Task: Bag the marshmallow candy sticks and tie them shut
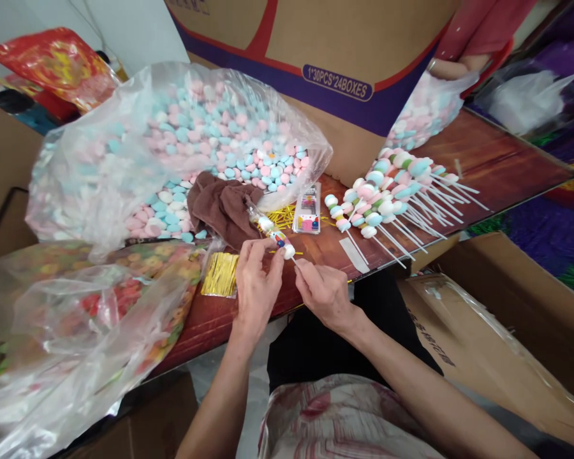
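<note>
A candy skewer (266, 224) with white marshmallow-like pieces, in what looks like a clear printed wrapper, is held over the table's near edge. My left hand (259, 277) pinches it near its lower end, thumb and fingers around the wrapper. Just to the right, my right hand (324, 292) closes its fingertips on the white stick below the candy. Gold twist ties (220, 275) lie in a packet beside my left hand, and loose gold ties (283, 217) lie behind the skewer. A small stack of printed wrappers (308, 210) is near them. Several finished-looking candy skewers (385, 191) are piled at right.
A large clear bag of pastel candies (182, 127) spreads over the back left, with a brown cloth (222, 207) before it. Another bag of colourful pieces (90, 319) lies front left. A big carton (316, 38) stands behind. Across the table is another person's arm (459, 64).
</note>
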### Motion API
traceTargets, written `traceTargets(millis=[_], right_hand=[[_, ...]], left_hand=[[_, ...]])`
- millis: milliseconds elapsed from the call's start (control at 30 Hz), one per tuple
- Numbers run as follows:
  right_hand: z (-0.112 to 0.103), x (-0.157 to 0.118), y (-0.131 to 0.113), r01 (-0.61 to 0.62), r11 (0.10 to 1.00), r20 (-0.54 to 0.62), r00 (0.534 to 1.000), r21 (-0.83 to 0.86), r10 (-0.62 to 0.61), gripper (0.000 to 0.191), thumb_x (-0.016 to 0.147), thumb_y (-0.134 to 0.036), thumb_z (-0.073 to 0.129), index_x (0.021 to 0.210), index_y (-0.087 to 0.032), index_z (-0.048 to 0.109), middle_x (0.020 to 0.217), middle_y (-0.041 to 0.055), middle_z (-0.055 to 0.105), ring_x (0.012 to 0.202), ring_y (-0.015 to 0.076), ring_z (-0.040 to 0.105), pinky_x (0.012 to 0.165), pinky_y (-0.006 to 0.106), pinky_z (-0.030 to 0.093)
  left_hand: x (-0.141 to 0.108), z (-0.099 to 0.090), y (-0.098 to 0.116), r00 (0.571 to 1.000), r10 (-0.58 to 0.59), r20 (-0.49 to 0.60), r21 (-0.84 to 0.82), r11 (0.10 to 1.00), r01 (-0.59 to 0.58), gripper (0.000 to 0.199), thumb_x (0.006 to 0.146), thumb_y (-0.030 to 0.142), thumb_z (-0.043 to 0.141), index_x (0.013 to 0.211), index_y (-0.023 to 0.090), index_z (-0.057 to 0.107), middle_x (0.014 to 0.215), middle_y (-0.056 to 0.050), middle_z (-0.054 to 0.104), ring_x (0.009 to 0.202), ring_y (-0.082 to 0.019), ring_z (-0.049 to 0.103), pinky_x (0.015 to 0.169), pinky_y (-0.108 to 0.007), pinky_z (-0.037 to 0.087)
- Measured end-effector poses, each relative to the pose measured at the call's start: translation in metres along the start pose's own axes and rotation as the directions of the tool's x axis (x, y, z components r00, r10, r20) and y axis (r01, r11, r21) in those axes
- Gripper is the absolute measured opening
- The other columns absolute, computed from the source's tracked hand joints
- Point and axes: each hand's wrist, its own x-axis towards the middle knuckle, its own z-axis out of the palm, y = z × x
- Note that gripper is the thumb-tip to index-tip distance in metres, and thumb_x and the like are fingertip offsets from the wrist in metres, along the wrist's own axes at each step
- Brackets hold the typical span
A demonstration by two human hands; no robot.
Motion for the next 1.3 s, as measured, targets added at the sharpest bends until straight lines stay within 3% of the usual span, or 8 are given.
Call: traceTargets(millis=[233,533,633,800,1000,1300], right_hand=[[-0.005,0.005,0.008,0.237,0.955,-0.026,0.969,-0.176,-0.246,0.013,0.093,-0.008,0.051,0.098,-0.010,0.063,0.054,-0.0011,0.057,0.052,0.0111,0.051,0.055,0.029,0.035],[-0.013,0.014,0.012,0.318,0.940,0.059,0.948,-0.120,-0.314,0.017,0.093,-0.004,0.047,0.099,-0.009,0.062,0.057,-0.0006,0.057,0.053,0.0116,0.053,0.053,0.032,0.033],[-0.012,0.015,0.010,0.323,0.937,0.027,0.946,-0.133,-0.322,0.014,0.092,-0.004,0.050,0.097,-0.007,0.063,0.056,-0.0006,0.057,0.052,0.0118,0.052,0.052,0.032,0.033],[-0.008,0.011,0.005,0.232,0.966,0.016,0.973,-0.110,-0.232,0.016,0.093,-0.006,0.047,0.096,-0.009,0.063,0.055,-0.0007,0.057,0.051,0.0118,0.052,0.053,0.031,0.034],[-0.007,0.007,0.000,0.179,0.977,-0.010,0.983,-0.118,-0.181,0.015,0.092,-0.007,0.049,0.097,-0.008,0.063,0.055,-0.0009,0.060,0.051,0.0113,0.054,0.056,0.029,0.037],[-0.015,0.003,-0.010,0.084,0.988,0.035,0.996,-0.126,-0.080,0.014,0.091,-0.007,0.048,0.086,-0.013,0.060,0.053,-0.0011,0.059,0.048,0.0113,0.054,0.054,0.027,0.032]], left_hand=[[0.009,-0.013,0.005,0.970,0.179,0.164,0.180,0.962,-0.208,0.015,0.094,0.022,0.053,0.104,0.019,0.063,0.095,-0.006,0.062,0.084,-0.018,0.062,0.077,-0.030,0.047],[0.012,-0.021,-0.001,0.932,0.209,0.296,0.234,0.930,-0.283,0.023,0.096,0.017,0.047,0.109,0.021,0.065,0.095,-0.007,0.066,0.086,-0.019,0.064,0.078,-0.028,0.046],[0.009,-0.020,-0.005,0.939,0.216,0.268,0.264,0.921,-0.287,0.022,0.095,0.015,0.046,0.108,0.019,0.064,0.093,-0.007,0.066,0.084,-0.019,0.064,0.076,-0.028,0.046],[0.003,-0.014,-0.009,0.953,0.204,0.225,0.280,0.923,-0.264,0.024,0.094,0.014,0.047,0.109,0.020,0.064,0.091,-0.006,0.066,0.081,-0.019,0.062,0.073,-0.028,0.045],[-0.003,-0.006,-0.007,0.979,0.182,0.094,0.213,0.957,-0.199,0.024,0.092,0.014,0.048,0.108,0.019,0.066,0.093,-0.007,0.067,0.079,-0.018,0.062,0.072,-0.028,0.047],[-0.016,0.008,0.001,0.991,-0.040,-0.129,-0.019,0.999,0.038,0.014,0.088,0.020,0.055,0.091,0.021,0.069,0.086,-0.004,0.067,0.076,-0.017,0.062,0.069,-0.027,0.047]])
